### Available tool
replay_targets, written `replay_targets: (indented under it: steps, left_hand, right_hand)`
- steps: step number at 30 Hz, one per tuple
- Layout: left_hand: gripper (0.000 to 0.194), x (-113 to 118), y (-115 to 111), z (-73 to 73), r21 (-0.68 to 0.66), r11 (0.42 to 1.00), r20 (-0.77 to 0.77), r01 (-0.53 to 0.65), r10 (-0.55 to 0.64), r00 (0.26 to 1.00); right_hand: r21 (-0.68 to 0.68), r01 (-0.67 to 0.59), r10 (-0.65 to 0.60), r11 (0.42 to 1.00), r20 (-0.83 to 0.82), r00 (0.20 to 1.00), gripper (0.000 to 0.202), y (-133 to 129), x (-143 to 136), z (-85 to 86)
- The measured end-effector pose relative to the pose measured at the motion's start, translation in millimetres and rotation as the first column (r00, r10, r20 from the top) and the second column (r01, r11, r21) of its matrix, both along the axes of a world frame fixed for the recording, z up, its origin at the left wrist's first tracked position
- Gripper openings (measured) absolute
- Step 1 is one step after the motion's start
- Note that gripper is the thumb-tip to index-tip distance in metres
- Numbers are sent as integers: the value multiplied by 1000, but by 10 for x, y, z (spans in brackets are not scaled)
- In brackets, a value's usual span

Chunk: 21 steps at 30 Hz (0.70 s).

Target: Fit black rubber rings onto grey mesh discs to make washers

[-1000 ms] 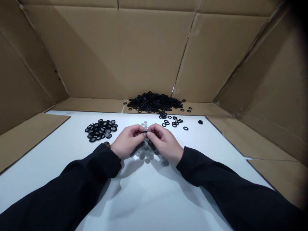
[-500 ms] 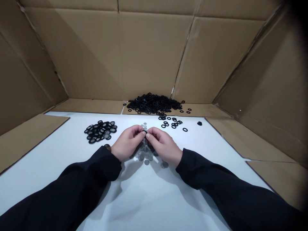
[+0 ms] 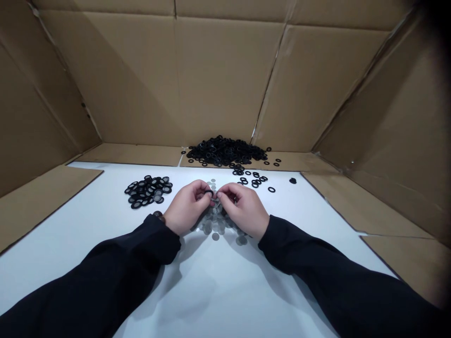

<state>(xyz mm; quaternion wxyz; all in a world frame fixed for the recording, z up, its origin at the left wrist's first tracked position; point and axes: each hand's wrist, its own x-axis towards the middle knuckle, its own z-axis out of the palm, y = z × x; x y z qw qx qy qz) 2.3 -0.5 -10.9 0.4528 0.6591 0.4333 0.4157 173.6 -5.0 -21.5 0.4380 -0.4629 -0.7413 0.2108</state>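
My left hand pinches a black ring between thumb and forefinger. Close to its right, my right hand has its thumb and forefinger pressed together at the edge of what looks like a thin grey disc. A small gap separates the fingertips of the two hands. Below and between them, many translucent grey discs lie scattered on the white table, partly hidden by my hands.
Rings with grey centres form a pile at the left. A large heap of black rings lies against the cardboard wall, with loose rings to its front right. Cardboard panels border the table.
My hands have moved slightly apart at the fingertips. The black ring now shows more clearly in my left hand, and a grey disc shows at my right fingertips.
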Motion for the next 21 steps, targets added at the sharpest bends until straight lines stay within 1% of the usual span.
replay_targets:
  steps: [2,4,6,9,12,16,21]
  left_hand:
    - [11,-2,1,-7,21,1000,-28,5,-5,1000]
    - [11,-7,1,-8,62,998,-76,7,-3,997]
    - [11,-8,-1,-3,74,997,-92,9,-3,996]
    - [14,-1,-6,5,46,999,-43,9,-7,999]
    - [17,8,-15,10,-1,1000,8,7,-7,1000]
    - [17,0,-8,9,-27,999,6,18,-17,1000]
    - [14,-16,21,21,-77,995,-26,58,-60,998]
  right_hand:
    - [37,-3,4,999,-18,1000,12,-1,9,4]
    - [61,-41,43,997,-28,999,14,-5,11,4]
    - [56,-65,67,996,-29,997,14,-7,5,-2]
    - [-52,-66,61,996,-93,994,14,-7,-10,-21]
    - [-162,-109,78,981,-183,980,15,-8,-24,-38]
    - [-214,-163,110,963,-242,964,15,-20,-39,-41]
    - [-253,-150,67,956,-312,948,16,-27,-59,-57]
